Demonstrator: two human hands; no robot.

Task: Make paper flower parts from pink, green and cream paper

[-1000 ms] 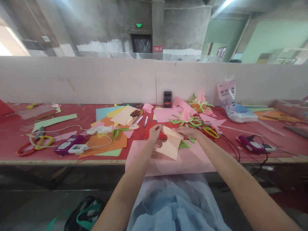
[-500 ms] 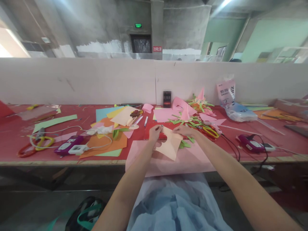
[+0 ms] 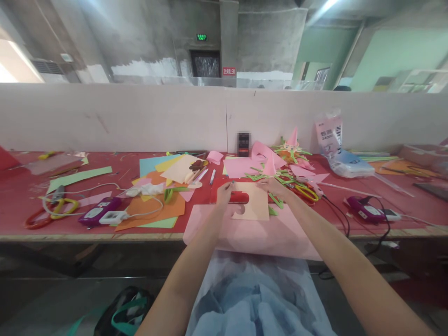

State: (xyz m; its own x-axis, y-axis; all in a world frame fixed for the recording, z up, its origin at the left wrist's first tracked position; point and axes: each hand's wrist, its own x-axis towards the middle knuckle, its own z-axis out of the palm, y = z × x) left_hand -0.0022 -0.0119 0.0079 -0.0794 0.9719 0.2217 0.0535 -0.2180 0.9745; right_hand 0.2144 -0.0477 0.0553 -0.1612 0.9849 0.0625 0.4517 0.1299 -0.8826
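Fingers of the right hand are pinched, looks like, on the far right corner of the cream paper; left hand's grip can't be told. Sheet's spread between both, toward the bench's front edge.

matt paper sheet, glossy plastic bag, rough concrete wall, table edge (wood, perhaps)

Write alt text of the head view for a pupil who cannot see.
The left hand and right hand hold a cream sheet with a curved cutout over a pink sheet on a red table. Around are coloured papers, paper crafts and purple devices.
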